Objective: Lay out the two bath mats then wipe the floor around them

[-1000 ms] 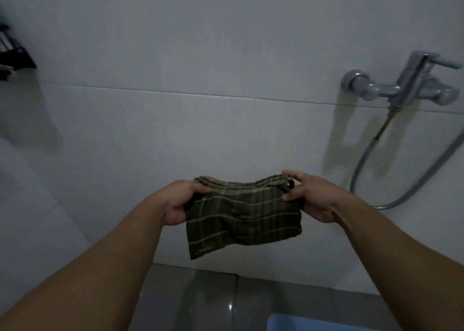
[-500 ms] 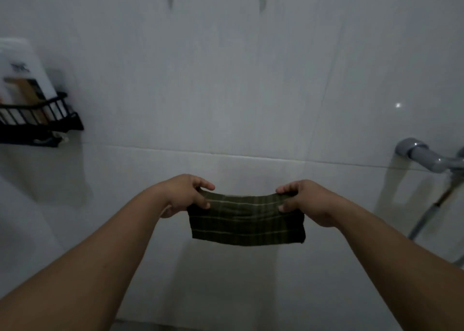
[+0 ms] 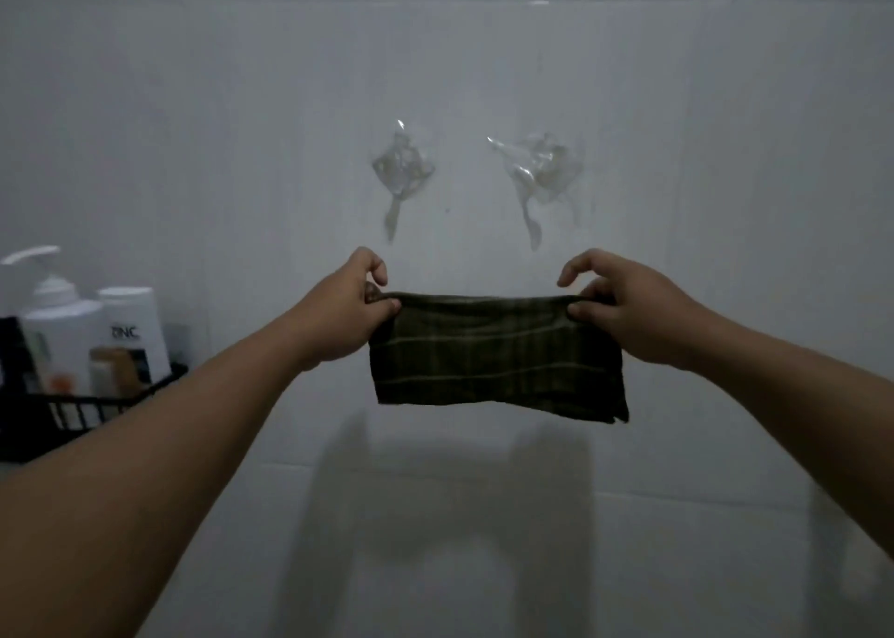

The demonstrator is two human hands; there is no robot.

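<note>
Holding the folded green plaid cloth (image 3: 498, 357) taut below two clear wall hooks (image 3: 532, 177), left hand (image 3: 348, 306) and right hand (image 3: 624, 308) pinch its top corners; keep the edge level while hanging.

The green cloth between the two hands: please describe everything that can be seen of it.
The cloth is dark olive green with thin pale stripes crossing in a check pattern, and it looks like soft woven fabric. It seems folded, since its top edge is thick and bunched. It hangs flat and roughly rectangular in front of the white tiled wall, just below two clear plastic hooks. The left hand pinches its upper left corner and the right hand pinches its upper right corner, stretching the top edge level. Nothing else touches it.
</note>
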